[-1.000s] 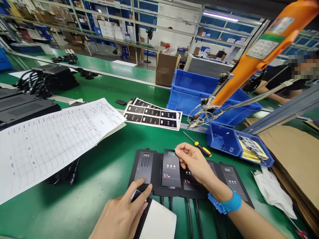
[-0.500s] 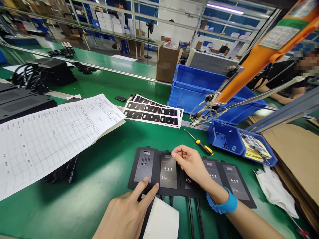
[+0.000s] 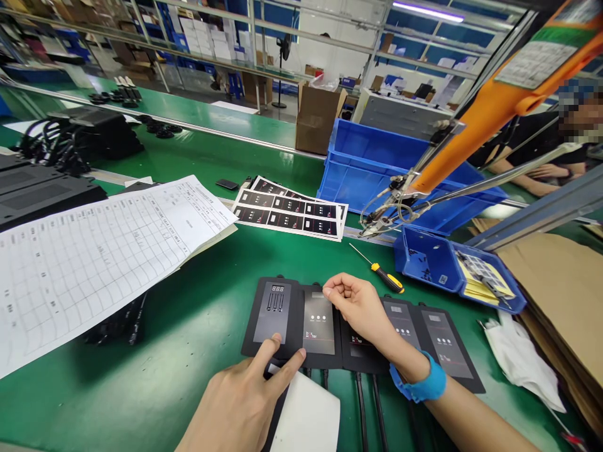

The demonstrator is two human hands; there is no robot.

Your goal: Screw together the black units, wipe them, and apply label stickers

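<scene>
A row of flat black control boxes lies on the green bench, cables running toward me. The leftmost box (image 3: 248, 336) has a grey face with a three-digit display and three slots. On the box beside it lies a dark panel sticker (image 3: 318, 339) with three white dots and printed lettering. My right hand (image 3: 360, 307), a blue band on its wrist, pinches the sticker's upper right corner between thumb and fingertips. My left hand (image 3: 240, 402) has two digits stretched apart, one on the leftmost box's lower face, the other at the sticker's lower left corner. White paper (image 3: 308, 417) lies beside that hand.
Beyond the boxes are a yellow-black screwdriver (image 3: 387, 277), sticker sheets (image 3: 287, 213) and blue parts bins (image 3: 426, 263). An orange tool arm (image 3: 475, 125) hangs at the right. A printed form (image 3: 117, 257) juts in from the left. Another person (image 3: 541, 150) sits at far right.
My left hand's right-hand digit has shifted slightly right along the sticker's lower edge. My right hand keeps its pinch at the corner, with hardly any movement.
</scene>
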